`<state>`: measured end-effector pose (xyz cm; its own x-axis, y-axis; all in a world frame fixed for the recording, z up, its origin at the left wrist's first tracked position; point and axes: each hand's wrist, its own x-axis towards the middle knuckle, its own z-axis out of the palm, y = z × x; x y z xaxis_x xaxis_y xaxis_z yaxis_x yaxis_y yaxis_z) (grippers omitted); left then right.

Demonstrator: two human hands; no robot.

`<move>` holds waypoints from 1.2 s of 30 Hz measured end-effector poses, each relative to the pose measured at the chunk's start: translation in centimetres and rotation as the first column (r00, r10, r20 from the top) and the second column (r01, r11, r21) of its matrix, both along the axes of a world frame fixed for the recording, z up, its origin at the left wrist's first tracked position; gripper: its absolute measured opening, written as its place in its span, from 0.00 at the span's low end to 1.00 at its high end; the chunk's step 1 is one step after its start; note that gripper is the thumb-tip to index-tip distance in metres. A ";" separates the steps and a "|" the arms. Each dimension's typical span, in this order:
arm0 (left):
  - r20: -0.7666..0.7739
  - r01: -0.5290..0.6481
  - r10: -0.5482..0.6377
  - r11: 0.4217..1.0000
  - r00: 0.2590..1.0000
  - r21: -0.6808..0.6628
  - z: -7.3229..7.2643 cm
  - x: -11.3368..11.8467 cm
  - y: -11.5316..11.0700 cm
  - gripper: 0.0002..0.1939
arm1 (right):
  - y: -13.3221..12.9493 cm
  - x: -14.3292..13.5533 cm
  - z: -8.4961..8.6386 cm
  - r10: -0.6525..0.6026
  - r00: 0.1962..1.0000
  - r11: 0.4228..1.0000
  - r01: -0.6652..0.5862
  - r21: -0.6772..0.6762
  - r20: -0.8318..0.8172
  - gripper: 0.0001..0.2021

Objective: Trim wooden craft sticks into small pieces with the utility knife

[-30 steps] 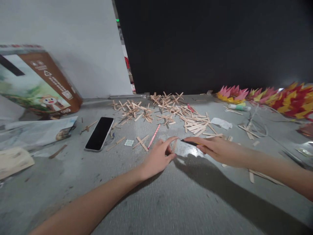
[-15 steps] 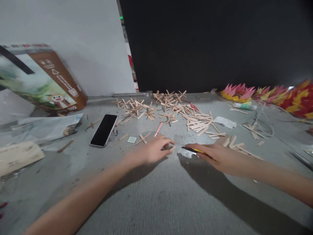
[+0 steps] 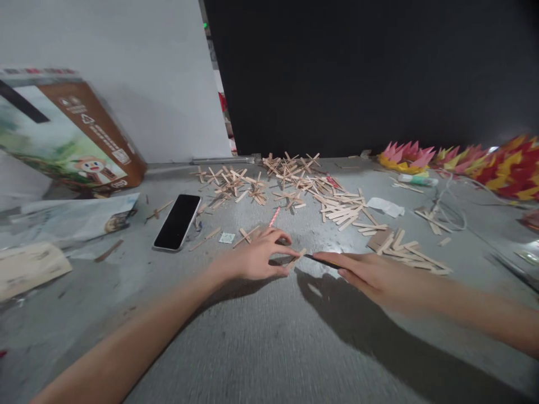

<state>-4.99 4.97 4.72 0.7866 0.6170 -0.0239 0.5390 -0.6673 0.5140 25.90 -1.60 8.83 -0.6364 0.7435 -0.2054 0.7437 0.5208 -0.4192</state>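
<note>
Near the middle of the table, my left hand [image 3: 263, 255] pinches a short wooden craft stick [image 3: 297, 258] between thumb and fingers. From the right, my right hand [image 3: 366, 272] grips a utility knife [image 3: 324, 261], its dark tip pointing left at the stick. Tip and stick look very close; whether they touch I cannot tell. Just behind my left hand lie a crossed pair of sticks [image 3: 245, 237] and a red-and-white striped strip [image 3: 274, 217]. A small patterned paper square [image 3: 227, 238] is to the left.
Crossed stick pieces [image 3: 236, 185] and loose sticks [image 3: 343, 207] are heaped at the back, with more sticks [image 3: 410, 255] at right. A phone [image 3: 177, 222] and a printed bag [image 3: 92, 134] lie left. Pink and yellow paper shapes [image 3: 406, 157], a glue stick [image 3: 418, 180] and a cable [image 3: 463, 216] sit back right.
My right hand has moved slightly left, bringing the knife tip close to the stick. The stick in my left hand now shows more clearly, slanting up to the right.
</note>
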 end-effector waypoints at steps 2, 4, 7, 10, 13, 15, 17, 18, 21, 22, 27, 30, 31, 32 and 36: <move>0.034 -0.025 0.024 1.000 0.999 0.013 -0.6 0.4 -0.4 0.21 | -0.2 -0.3 -0.8 -0.018 1.000 0.999 0.018 0.037 0.023 0.27; 0.081 -0.047 0.045 0.999 0.996 0.024 -1.3 0.8 -0.7 0.21 | -0.4 -0.6 -1.7 -0.042 0.999 0.998 0.041 0.049 0.015 0.26; 0.133 -0.057 0.050 0.997 0.990 0.048 -2.1 1.1 -1.0 0.21 | -0.6 -0.9 -2.9 -0.066 0.997 0.997 0.067 0.049 -0.029 0.24; 0.149 -0.051 0.042 0.997 0.988 0.059 -2.3 1.2 -1.0 0.21 | -0.6 -0.9 -3.7 -0.070 0.998 0.995 0.070 0.066 -0.008 0.24; 0.158 -0.061 0.051 0.996 0.986 0.059 -2.3 1.2 -1.0 0.22 | -0.7 -0.8 -4.1 -0.054 0.998 0.995 0.053 0.081 0.012 0.25; 0.163 -0.070 0.058 0.996 0.985 0.064 -2.4 1.2 -0.9 0.22 | -0.6 -0.7 -4.3 -0.040 0.999 0.995 0.040 0.088 -0.002 0.25; 0.162 -0.071 0.060 0.996 0.985 0.063 -2.4 1.1 -1.0 0.23 | -0.5 -0.7 -4.4 -0.034 0.999 0.994 0.035 0.099 -0.015 0.25; 0.159 -0.070 0.060 0.996 0.985 0.059 -2.4 1.1 -1.0 0.23 | -0.5 -0.7 -4.4 -0.032 0.999 0.994 0.034 0.105 -0.018 0.25; 0.146 -0.070 0.062 0.996 0.987 0.048 -2.2 1.1 -1.0 0.23 | -0.4 -0.8 -4.2 -0.027 1.000 0.992 0.028 0.119 -0.016 0.25; 0.143 -0.070 0.063 0.996 0.988 0.049 -2.1 1.1 -1.1 0.23 | -0.4 -0.8 -4.1 -0.022 1.000 0.992 0.024 0.124 -0.014 0.25; 0.152 -0.070 0.060 0.996 0.987 0.063 -2.3 1.2 -1.0 0.23 | -0.5 -1.1 -3.9 -0.016 0.999 0.989 0.010 0.145 0.039 0.23; 0.156 -0.069 0.056 0.995 0.986 0.077 -2.5 1.2 -1.0 0.23 | -0.7 -1.5 -3.7 -0.044 0.983 0.985 0.013 0.173 0.179 0.19; 0.156 -0.069 0.056 0.994 0.986 0.083 -2.5 1.2 -1.0 0.23 | -0.7 -1.7 -3.7 -0.054 0.971 0.982 0.010 0.188 0.232 0.18; 0.154 -0.070 0.056 0.994 0.986 0.088 -2.5 1.3 -1.0 0.23 | -0.7 -1.8 -3.7 -0.060 0.959 0.979 0.003 0.203 0.277 0.17; 0.147 -0.074 0.059 0.992 0.987 0.098 -2.3 1.3 -1.0 0.23 | -0.2 -2.2 -3.8 -0.056 0.936 0.975 -0.024 0.223 0.348 0.17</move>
<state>-3.70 3.96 2.38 0.7346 0.6611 0.1527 0.5096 -0.6861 0.5192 23.74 -1.78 5.01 -0.5414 0.8049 -0.2430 0.8307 0.5567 -0.0069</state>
